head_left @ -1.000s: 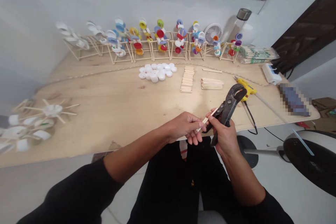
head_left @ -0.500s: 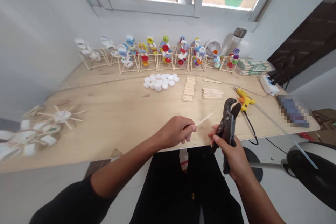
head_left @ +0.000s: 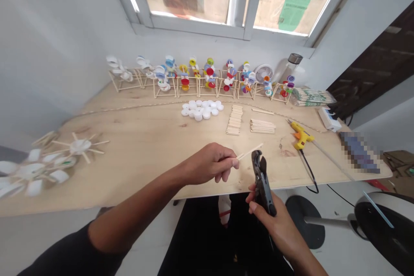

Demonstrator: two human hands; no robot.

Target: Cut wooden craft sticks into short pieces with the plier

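My left hand (head_left: 213, 164) is closed over the table's front part, pinching thin wooden sticks (head_left: 250, 151) that point up to the right. How many sticks it holds I cannot tell. In my right hand (head_left: 270, 217) is a black pipe cutter (head_left: 264, 187), its hooked jaw and blade apart and pointing up. The cutter's head is close to the free end of the sticks, just below it. Beyond the hands lie a column of short cut sticks (head_left: 234, 120), a bundle of longer sticks (head_left: 262, 126) and a cluster of white bottle caps (head_left: 202, 110).
Stick frames with colourful bottle-cap wheels (head_left: 210, 82) line the back of the wooden table (head_left: 145, 151). A yellow glue gun (head_left: 302, 134) with a cord lies at right, near a power strip (head_left: 329, 119). White cap wheels (head_left: 79, 146) are at left. A black-seated stool (head_left: 384, 224) stands at lower right.
My right hand has brought the cutter left, near the end of the sticks. My left hand still holds them. The view has tilted up slightly.
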